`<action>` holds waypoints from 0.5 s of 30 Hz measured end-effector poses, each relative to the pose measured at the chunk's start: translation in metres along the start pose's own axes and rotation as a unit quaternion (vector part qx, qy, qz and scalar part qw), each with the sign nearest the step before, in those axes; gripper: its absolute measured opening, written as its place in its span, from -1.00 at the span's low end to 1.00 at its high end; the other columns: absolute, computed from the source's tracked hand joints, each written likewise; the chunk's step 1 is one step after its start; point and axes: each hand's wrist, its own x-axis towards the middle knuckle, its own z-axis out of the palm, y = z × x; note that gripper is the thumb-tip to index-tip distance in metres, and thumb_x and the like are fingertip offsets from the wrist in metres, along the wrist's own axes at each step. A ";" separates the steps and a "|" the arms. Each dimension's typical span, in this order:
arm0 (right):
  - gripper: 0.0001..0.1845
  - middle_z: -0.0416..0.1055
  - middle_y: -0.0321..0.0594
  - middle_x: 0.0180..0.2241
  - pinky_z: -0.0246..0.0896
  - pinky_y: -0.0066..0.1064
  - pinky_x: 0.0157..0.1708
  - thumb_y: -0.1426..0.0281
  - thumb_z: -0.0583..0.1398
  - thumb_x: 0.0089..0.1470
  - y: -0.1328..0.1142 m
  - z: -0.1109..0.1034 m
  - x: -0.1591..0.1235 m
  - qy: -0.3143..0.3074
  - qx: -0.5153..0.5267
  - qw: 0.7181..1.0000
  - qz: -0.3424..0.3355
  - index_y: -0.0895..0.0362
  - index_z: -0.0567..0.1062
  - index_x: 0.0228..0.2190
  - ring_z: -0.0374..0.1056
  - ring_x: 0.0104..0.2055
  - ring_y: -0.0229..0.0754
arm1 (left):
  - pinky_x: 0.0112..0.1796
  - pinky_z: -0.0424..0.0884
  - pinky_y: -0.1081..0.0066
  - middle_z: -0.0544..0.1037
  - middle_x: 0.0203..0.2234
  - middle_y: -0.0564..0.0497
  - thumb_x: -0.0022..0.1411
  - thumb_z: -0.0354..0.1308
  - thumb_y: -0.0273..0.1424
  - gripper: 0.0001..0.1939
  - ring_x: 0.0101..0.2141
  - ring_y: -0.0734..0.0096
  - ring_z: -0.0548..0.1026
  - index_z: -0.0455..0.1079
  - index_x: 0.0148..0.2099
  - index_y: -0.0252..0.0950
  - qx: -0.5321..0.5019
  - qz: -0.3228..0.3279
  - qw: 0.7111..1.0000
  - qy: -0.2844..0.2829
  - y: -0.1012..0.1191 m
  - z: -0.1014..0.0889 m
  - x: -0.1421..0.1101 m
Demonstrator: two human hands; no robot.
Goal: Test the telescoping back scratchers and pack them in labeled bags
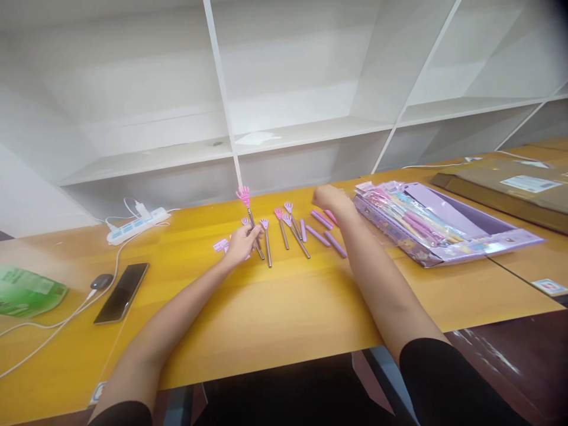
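Note:
My left hand point(241, 244) is closed on the thin metal rod of a back scratcher point(244, 196) with a pink hand-shaped head, which it holds upright. Beside that hand, purple-headed back scratchers point(267, 245) lie on the table, and a small printed card point(220, 244) is partly covered. Farther right rest a pink-headed back scratcher point(283, 229) and two purple ones point(296, 235). My right hand point(331, 198) is bent down at the wrist near a pink foam-like tube point(331, 218); its fingers are hidden. Several purple tubes point(318, 236) are scattered below it.
To the right, a purple display box point(470, 253) contains packaged back scratchers; behind it lies a cardboard box point(497, 183). A phone point(122, 294), cables, a power strip point(138, 226) and a green packet point(31, 291) occupy the left. White shelving point(310, 127) rises along the table's back.

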 end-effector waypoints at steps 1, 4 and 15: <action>-0.54 0.49 -0.01 0.19 0.53 -0.06 0.13 0.16 0.33 0.41 0.011 0.002 0.005 -0.010 -0.020 1.000 0.021 0.15 0.53 0.19 0.51 0.14 -0.01 | -0.59 0.33 0.51 0.63 -0.31 -0.06 0.37 0.21 0.17 -0.40 -0.62 0.58 0.40 0.55 -0.17 -0.34 -0.002 0.003 1.000 0.001 0.001 0.000 0.000; -0.52 0.48 0.02 0.20 0.53 -0.06 0.13 0.17 0.33 0.40 0.031 0.014 0.018 -0.055 -0.062 0.995 0.057 0.18 0.52 0.20 0.51 0.14 0.00 | -0.55 0.37 0.50 0.58 -0.37 -0.03 0.39 0.21 0.16 -0.40 -0.62 0.58 0.41 0.57 -0.19 -0.35 -0.001 0.023 1.000 0.003 0.005 -0.003 0.000; -0.54 0.50 -0.02 0.18 0.55 -0.06 0.10 0.17 0.32 0.41 0.038 0.026 0.018 -0.033 -0.039 0.997 0.052 0.16 0.52 0.19 0.52 0.11 -0.02 | -0.47 0.42 0.49 0.45 -0.38 0.06 0.43 0.28 0.08 -0.49 -0.58 0.62 0.40 0.65 -0.20 -0.30 0.022 0.151 0.986 0.063 0.062 -0.052 -0.006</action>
